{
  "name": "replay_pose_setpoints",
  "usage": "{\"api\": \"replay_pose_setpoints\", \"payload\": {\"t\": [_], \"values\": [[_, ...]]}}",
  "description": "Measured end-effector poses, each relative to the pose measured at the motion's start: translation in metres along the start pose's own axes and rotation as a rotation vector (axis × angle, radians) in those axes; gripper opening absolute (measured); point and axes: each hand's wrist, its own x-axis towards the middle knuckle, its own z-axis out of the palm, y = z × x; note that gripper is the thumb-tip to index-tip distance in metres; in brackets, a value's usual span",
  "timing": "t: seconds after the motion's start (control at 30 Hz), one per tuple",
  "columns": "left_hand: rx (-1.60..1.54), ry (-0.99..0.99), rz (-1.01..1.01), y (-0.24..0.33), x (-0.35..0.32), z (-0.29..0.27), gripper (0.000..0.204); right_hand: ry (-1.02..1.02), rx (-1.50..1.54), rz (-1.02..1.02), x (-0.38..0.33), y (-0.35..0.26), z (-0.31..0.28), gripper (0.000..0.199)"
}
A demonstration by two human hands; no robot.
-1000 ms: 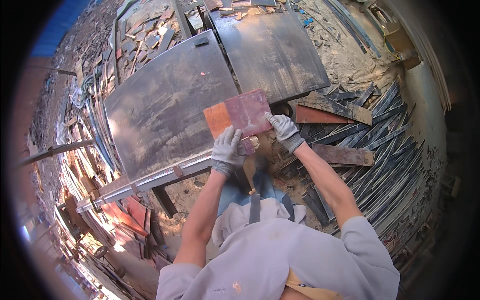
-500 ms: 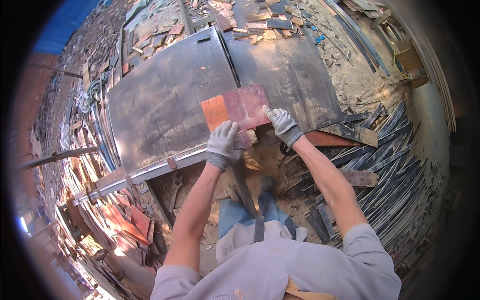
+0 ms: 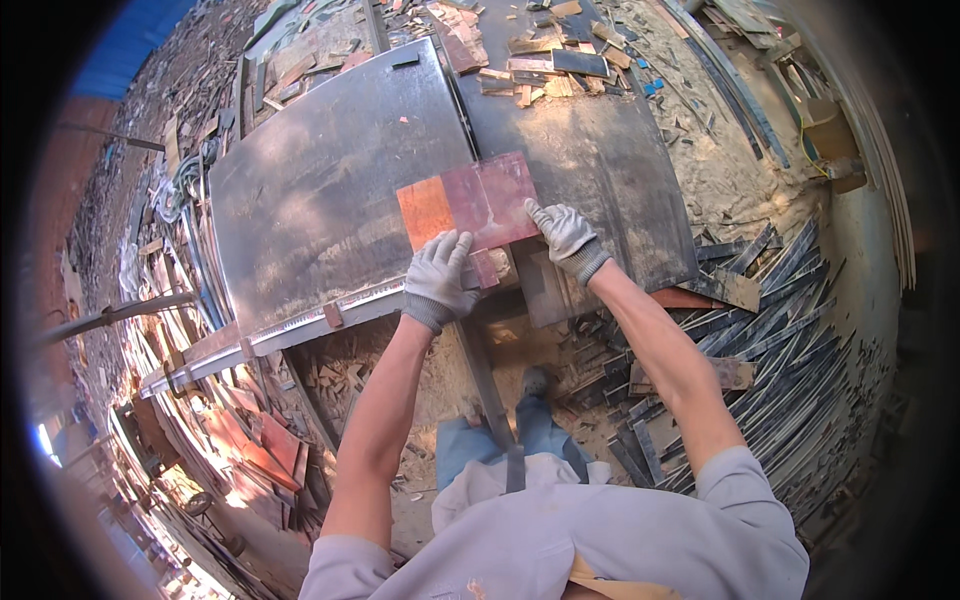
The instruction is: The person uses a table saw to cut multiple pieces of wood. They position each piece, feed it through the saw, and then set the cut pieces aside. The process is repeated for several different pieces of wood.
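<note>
A flat dark-red board (image 3: 495, 195) lies across the seam between two dark panels. An orange piece (image 3: 425, 212) adjoins its left side; I cannot tell whether they are joined. My left hand (image 3: 440, 275), in a grey-white glove, holds the near edge with its fingers over the top. A small reddish block (image 3: 485, 268) sits beside that hand. My right hand (image 3: 565, 238), gloved alike, pinches the board's right edge between thumb and fingers. Beneath the board are the left panel (image 3: 330, 190) and the right panel (image 3: 610, 190).
A pale metal rail (image 3: 290, 335) runs along the left panel's near edge. Wood offcuts (image 3: 570, 62) lie on the far right panel. Long dark strips (image 3: 780, 330) are heaped on the ground at right. Reddish boards (image 3: 250, 440) and strips pile up at left.
The right panel and its offcuts have shifted toward me against the left panel. The board keeps its place against the left panel, with both hands still at its edges.
</note>
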Motion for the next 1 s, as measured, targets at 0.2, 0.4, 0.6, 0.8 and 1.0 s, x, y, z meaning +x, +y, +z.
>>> {"api": "replay_pose_setpoints", "payload": {"t": [0.2,0.4,0.6,0.8,1.0], "values": [[0.029,0.015,0.011,-0.007,0.012,-0.001,0.087,0.083,0.019,-0.006,0.014,0.008,0.008,0.078],[0.054,0.023,0.028,-0.02,0.028,-0.002,0.086,0.074,0.005,-0.005,0.03,0.019,0.016,0.079],[0.037,0.037,0.036,-0.033,0.046,-0.004,0.088,0.057,0.002,0.011,0.05,0.031,0.022,0.079],[0.031,0.044,0.038,-0.047,0.063,-0.008,0.088,0.048,-0.025,-0.011,0.073,0.04,0.024,0.072],[0.035,0.018,0.021,-0.061,0.082,-0.013,0.088,0.035,0.0,0.048,0.095,0.047,0.028,0.073]]}}
